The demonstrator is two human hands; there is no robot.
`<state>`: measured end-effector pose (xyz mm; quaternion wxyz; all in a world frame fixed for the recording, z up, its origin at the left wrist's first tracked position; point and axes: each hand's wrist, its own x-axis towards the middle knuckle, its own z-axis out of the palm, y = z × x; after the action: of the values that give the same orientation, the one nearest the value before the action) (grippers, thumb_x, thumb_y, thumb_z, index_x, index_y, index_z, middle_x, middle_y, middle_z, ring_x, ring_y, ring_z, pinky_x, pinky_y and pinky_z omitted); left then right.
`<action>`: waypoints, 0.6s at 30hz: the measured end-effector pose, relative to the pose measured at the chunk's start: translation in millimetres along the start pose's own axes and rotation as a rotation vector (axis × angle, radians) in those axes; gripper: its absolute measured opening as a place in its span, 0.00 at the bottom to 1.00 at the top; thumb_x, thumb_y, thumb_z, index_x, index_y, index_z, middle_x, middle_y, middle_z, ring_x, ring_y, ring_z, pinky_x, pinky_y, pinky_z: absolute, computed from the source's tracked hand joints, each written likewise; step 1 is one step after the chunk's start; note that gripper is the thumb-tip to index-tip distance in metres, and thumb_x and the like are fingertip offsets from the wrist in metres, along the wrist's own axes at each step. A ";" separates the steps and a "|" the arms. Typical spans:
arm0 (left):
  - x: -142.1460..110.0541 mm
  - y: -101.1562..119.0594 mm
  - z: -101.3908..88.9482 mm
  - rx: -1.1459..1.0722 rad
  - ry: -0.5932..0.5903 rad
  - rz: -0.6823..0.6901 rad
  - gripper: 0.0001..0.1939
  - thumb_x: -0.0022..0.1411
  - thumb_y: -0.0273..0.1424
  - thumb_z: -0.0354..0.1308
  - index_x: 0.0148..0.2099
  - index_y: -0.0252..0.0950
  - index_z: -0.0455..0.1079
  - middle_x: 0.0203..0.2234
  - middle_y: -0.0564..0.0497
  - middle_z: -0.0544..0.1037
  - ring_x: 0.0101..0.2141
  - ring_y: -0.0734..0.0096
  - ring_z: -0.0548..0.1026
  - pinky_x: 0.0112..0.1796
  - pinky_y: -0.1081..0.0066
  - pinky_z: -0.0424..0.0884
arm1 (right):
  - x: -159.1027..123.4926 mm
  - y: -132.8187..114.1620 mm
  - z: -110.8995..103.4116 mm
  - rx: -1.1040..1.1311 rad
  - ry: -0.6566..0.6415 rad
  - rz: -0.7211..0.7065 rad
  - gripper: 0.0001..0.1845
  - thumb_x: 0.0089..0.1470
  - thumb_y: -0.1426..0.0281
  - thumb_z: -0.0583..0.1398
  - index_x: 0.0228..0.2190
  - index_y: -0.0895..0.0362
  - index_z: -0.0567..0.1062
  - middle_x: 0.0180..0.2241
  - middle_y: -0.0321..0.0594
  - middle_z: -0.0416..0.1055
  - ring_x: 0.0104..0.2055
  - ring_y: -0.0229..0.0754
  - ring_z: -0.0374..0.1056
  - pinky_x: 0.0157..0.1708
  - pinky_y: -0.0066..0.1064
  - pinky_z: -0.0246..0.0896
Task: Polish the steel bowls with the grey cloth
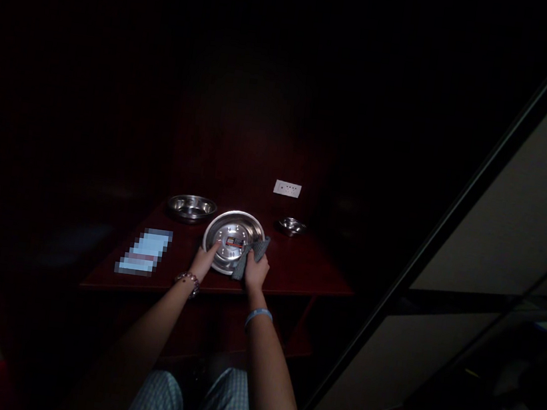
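A shiny metal basin (pixel 237 219) with a dark and red label inside its base is tilted toward me, above the front of the dark red table (pixel 290 268). My left hand (pixel 204 260) grips its lower left rim, thumb on the inside. At the lower right rim, my right hand (pixel 256 271) is closed on a grey cloth (pixel 241 265), which lies against the basin. The fingers behind the rim are hidden. Whether the basin's bottom edge touches the table I cannot tell.
Another metal basin (pixel 191 207) stands at the back left, and a smaller metal bowl (pixel 291 227) at the back right. A blurred, pale blue flat object (pixel 143 252) lies on the left. Behind is a white wall socket (pixel 287 189). A pale panel (pixel 502 228) rises at right.
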<state>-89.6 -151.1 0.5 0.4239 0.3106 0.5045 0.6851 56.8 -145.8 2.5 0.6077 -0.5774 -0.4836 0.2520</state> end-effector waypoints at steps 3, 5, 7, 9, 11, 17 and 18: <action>0.4 -0.2 -0.5 -0.007 0.004 -0.007 0.14 0.63 0.31 0.68 0.49 0.31 0.78 0.50 0.35 0.85 0.58 0.49 0.80 0.62 0.54 0.72 | -0.7 -1.7 -1.0 -0.013 -0.012 0.013 0.11 0.60 0.70 0.63 0.41 0.58 0.85 0.40 0.48 0.86 0.45 0.49 0.83 0.46 0.30 0.74; -0.3 0.3 -1.1 -0.006 -0.006 -0.007 0.12 0.63 0.30 0.68 0.48 0.33 0.78 0.49 0.37 0.85 0.57 0.50 0.81 0.61 0.55 0.72 | -0.8 -2.2 -1.7 -0.022 -0.020 0.019 0.12 0.60 0.70 0.62 0.42 0.59 0.85 0.40 0.49 0.86 0.46 0.49 0.83 0.47 0.30 0.73; -1.9 1.3 -1.7 -0.018 -0.029 0.009 0.12 0.63 0.30 0.67 0.48 0.33 0.78 0.49 0.38 0.85 0.56 0.51 0.81 0.61 0.56 0.72 | -0.7 -2.1 -2.1 -0.025 -0.019 0.018 0.12 0.61 0.70 0.62 0.43 0.59 0.85 0.41 0.50 0.86 0.47 0.50 0.83 0.47 0.31 0.74; -4.1 2.3 -2.3 -0.045 -0.044 0.033 0.13 0.64 0.30 0.65 0.50 0.34 0.77 0.50 0.39 0.85 0.56 0.53 0.81 0.61 0.57 0.72 | -0.3 -1.6 -1.9 -0.022 -0.011 0.014 0.13 0.61 0.70 0.62 0.43 0.60 0.85 0.42 0.50 0.86 0.47 0.51 0.83 0.48 0.32 0.74; -6.6 3.2 -2.6 -0.066 -0.065 0.074 0.15 0.65 0.30 0.63 0.54 0.35 0.75 0.53 0.40 0.83 0.57 0.55 0.80 0.62 0.59 0.70 | 0.2 -1.1 -1.3 -0.025 0.002 0.018 0.13 0.61 0.69 0.62 0.43 0.60 0.85 0.42 0.50 0.86 0.48 0.51 0.83 0.49 0.33 0.74; -9.5 3.8 -2.6 0.003 -0.130 0.144 0.24 0.64 0.30 0.65 0.61 0.38 0.67 0.55 0.41 0.81 0.61 0.58 0.77 0.64 0.60 0.68 | 1.6 -1.1 -0.1 -0.023 0.023 0.019 0.12 0.61 0.70 0.62 0.41 0.59 0.84 0.42 0.50 0.86 0.48 0.51 0.83 0.49 0.33 0.74; -9.0 3.1 -2.6 0.013 -0.134 0.132 0.25 0.64 0.29 0.66 0.61 0.38 0.65 0.55 0.40 0.81 0.60 0.58 0.77 0.64 0.59 0.68 | 1.8 -1.0 -0.2 -0.021 0.029 0.019 0.12 0.61 0.70 0.62 0.41 0.60 0.84 0.42 0.51 0.86 0.47 0.52 0.83 0.49 0.33 0.74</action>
<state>-88.7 -160.7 2.7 0.4085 0.3910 0.4578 0.6860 57.4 -144.6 4.0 0.6062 -0.5918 -0.4718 0.2443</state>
